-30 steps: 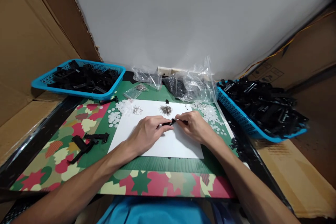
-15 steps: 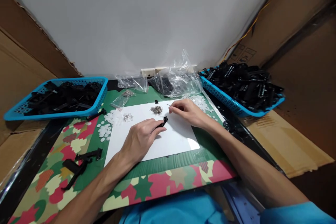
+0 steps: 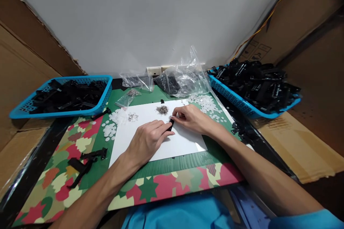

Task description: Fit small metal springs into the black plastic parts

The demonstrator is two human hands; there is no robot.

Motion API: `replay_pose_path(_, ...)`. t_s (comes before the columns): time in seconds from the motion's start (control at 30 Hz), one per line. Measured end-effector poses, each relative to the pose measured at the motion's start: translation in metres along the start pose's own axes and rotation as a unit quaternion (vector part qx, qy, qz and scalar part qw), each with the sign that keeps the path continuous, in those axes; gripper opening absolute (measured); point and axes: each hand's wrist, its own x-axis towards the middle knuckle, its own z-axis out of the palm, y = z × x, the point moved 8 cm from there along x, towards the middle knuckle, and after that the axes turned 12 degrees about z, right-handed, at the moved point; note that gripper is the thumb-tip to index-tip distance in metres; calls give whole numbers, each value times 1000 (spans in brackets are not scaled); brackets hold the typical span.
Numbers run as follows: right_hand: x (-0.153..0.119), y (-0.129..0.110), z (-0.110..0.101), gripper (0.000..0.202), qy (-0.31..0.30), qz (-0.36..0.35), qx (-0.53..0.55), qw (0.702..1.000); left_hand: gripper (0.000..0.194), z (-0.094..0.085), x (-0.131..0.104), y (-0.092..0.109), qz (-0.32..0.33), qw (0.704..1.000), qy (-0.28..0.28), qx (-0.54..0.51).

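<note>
Over a white sheet [image 3: 161, 146], my left hand [image 3: 149, 137] is closed round a small black plastic part [image 3: 171, 125], whose far end sticks out past the fingertips. My right hand [image 3: 192, 118] pinches a thin metal tool [image 3: 180, 116], its tip at the black part's exposed end; whether they touch I cannot tell. Just beyond the hands lies a pile of tiny metal pieces [image 3: 162, 110], perhaps springs. A looser cluster of small metal rings [image 3: 133, 117] sits at the sheet's left side. One small black piece [image 3: 162, 101] rests at the sheet's far edge.
Blue baskets of black parts stand at left [image 3: 104, 105] and right [image 3: 228, 96]. White discs lie left [image 3: 109, 130] and right [image 3: 205, 103] of the sheet. Clear plastic bags [image 3: 188, 80] rest against the wall. Black plastic parts [image 3: 83, 164] lie at the mat's left.
My right hand has brought the thin metal tool left and down to the black part's end. My left hand keeps hold of the part. The view has shifted slightly.
</note>
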Motion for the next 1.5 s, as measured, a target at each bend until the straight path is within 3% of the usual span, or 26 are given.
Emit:
replay_pose_path(0.53,-1,1,-2,12,-2,3,-10,1000,24,-2,-2,-7,-36,998,33,-43)
replay_pose_path(0.7,1,4,-7,16,1,-3,40,999,24,-3,-4,-9,-47,997,41,-49)
replay_pose_path(0.9,3,11,2,17,49,47,118,991,26,0,-8,-13,-81,993,57,-71)
replay_pose_path(1.17,-2,3,10,13,73,31,57,995,22,0,-11,-19,-125,983,75,-111)
replay_pose_path(1.5,1,10,13,13,74,3,42,996,26,4,-14,-26,-162,973,81,-143)
